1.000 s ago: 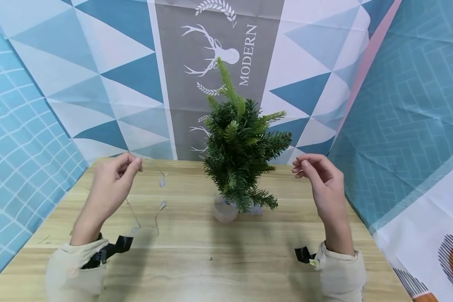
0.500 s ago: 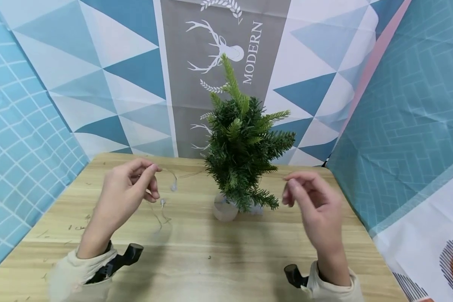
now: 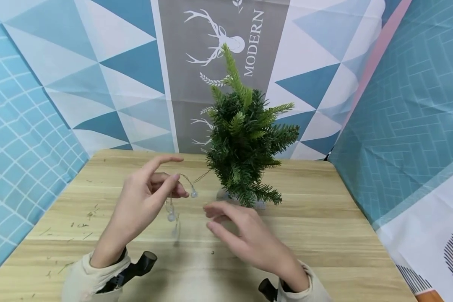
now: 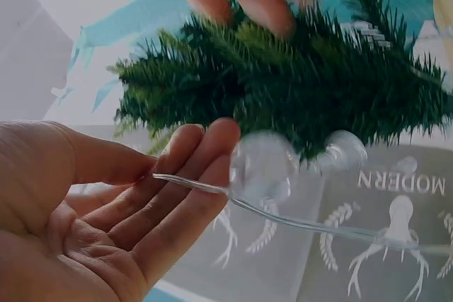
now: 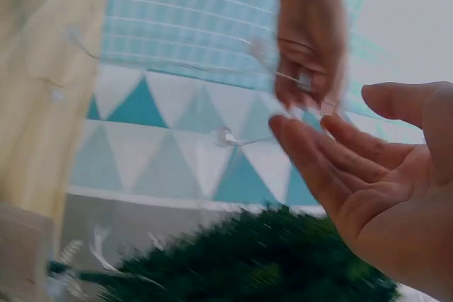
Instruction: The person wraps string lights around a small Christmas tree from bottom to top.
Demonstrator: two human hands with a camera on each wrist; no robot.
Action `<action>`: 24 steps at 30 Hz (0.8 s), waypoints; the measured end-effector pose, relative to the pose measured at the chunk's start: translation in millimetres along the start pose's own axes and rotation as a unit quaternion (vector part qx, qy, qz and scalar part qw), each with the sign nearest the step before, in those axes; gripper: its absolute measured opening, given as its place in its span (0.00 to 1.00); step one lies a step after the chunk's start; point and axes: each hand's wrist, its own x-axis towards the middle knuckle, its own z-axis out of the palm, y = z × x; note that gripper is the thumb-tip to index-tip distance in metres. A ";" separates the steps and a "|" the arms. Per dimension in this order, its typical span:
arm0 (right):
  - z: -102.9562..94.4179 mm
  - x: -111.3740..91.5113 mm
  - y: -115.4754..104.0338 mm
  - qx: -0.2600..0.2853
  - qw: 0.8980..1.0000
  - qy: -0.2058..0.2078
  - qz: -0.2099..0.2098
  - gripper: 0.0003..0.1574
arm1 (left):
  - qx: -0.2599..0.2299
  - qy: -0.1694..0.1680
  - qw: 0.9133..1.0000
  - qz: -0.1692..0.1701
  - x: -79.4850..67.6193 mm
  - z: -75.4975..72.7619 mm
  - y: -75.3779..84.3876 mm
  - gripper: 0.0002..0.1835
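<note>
My left hand [image 3: 141,205] is left of the small artificial Christmas tree [image 3: 245,142] and pinches the wire of a clear-bulb string light [image 4: 265,167] between thumb and fingers. Bulbs dangle below this hand, and the wire runs on toward the tree's back left side in the head view. Low in front of the tree is my right hand [image 3: 251,237], reaching leftward with thumb and fingers apart and nothing between them. In the right wrist view its fingertips come close to the left hand [image 5: 308,54], blurred.
The tree stands upright toward the back of a wooden table [image 3: 305,235], its pale base [image 3: 222,194] mostly covered by branches. Loose needles [image 3: 88,216] lie scattered on the table's left side. Patterned cloth [image 3: 128,63] hangs behind, with blue cloth [image 3: 411,126] at the right.
My left hand has moved right with the string light, its index finger now extended. My right hand has swung left and down from beside the tree to in front of it.
</note>
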 end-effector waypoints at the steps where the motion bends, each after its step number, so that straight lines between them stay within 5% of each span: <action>1: 4.4 1.3 2.0 -0.009 1.000 -0.010 0.009 0.24 | 0.006 -0.003 1.000 0.015 -0.6 2.0 1.8 0.14; 5: 20.1 5.5 8.9 -0.022 0.998 -0.049 0.036 0.34 | 0.019 -0.025 0.997 0.067 -4.8 11.3 8.6 0.13; 9: 26.8 7.2 12.6 0.035 0.996 -0.079 0.035 0.35 | 0.009 -0.057 0.993 0.102 -8.6 20.1 14.4 0.11; 16: 10.0 6.1 9.2 0.068 0.994 -0.089 0.000 0.11 | 0.044 -0.064 0.985 0.156 -9.2 25.5 16.4 0.10; 24: -20.8 -4.0 -0.2 0.062 0.996 -0.058 0.005 0.08 | 0.119 -0.047 0.974 0.189 -9.0 21.3 12.3 0.09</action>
